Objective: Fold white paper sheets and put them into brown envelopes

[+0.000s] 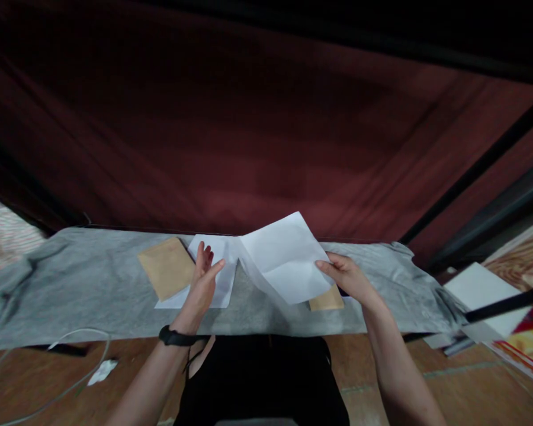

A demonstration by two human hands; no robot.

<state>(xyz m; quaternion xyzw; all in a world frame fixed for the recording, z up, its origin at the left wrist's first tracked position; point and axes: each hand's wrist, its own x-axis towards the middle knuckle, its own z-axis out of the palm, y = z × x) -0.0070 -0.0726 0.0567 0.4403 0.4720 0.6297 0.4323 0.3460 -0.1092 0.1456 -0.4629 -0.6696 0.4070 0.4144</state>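
My right hand (344, 275) pinches the right edge of a white sheet of paper (288, 254), which is tilted up over the table and shows faint crease lines. To its left, my left hand (204, 278) is held with fingers apart and nothing in it, a dark band on the wrist. Beneath and beside that hand lie white paper (224, 284) and a brown paper envelope (167, 269). Another brown paper piece (326, 300) is partly hidden under the held sheet, near my right hand.
A grey cloth (93, 284) covers the narrow table. Dark red fabric (266, 148) hangs behind it, with a black pole (475, 168) at the right. On the floor are a white cable (102, 355) and a white scrap (102, 371); a white box (488, 296) stands at the right.
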